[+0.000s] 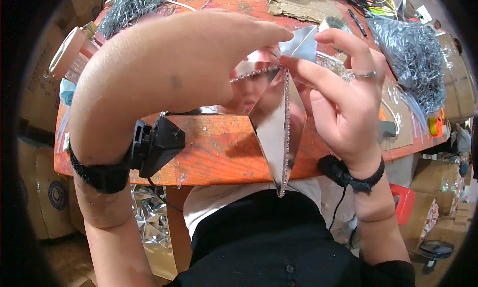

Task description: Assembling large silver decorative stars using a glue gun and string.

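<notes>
A mirrored, faceted ornament (pixel 269 137) with long pointed arms, like a star, stands between my hands at the near side of the table. Rows of small sparkling beads line some of its ridges, and one point hangs past the table's front edge. My left hand (pixel 184 58) arches over its left side, fingers stretched toward the far point; the thumb is hidden. On the other side, my right hand (pixel 343 78) has its thumb and index finger bent around the silver far point (pixel 301 44). A ring sits on one right finger, and black straps circle both wrists.
The orange-red wooden table (pixel 214 152) bears silver tinsel (pixel 134 8) at far left and bagged tinsel (pixel 413 58) at right. A tape roll (pixel 334 24), a black marker (pixel 357 23) and torn cardboard (pixel 303 8) lie beyond the ornament. A clear plastic jar (pixel 74 53) stands left.
</notes>
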Demonstrator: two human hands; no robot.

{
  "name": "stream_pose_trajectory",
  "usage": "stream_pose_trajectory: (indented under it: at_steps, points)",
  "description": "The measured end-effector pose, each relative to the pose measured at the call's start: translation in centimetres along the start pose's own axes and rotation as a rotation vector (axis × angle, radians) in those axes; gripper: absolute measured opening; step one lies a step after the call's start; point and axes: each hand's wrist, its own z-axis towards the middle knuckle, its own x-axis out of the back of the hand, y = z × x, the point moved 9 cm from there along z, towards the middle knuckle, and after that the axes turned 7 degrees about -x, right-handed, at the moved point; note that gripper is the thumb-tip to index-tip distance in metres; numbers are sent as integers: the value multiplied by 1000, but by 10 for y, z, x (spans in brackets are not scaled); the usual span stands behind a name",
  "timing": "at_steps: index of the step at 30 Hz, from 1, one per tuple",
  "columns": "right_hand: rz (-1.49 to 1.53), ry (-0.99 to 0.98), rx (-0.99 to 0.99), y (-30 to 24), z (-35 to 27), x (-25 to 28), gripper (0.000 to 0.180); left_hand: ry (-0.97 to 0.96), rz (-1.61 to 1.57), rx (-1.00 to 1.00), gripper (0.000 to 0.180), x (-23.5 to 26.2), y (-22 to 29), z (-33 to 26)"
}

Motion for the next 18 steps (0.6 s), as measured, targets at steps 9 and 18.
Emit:
stream_pose_trajectory:
  at_steps: [9, 18]
  points:
    - [730, -13, -414, 63, -3, -8, 33, -79, -70, -72, 89, 10, 23, 3]
    - [1390, 949, -1068, 182, -148, 51, 26, 70, 428, -253, 74, 19, 52, -11]
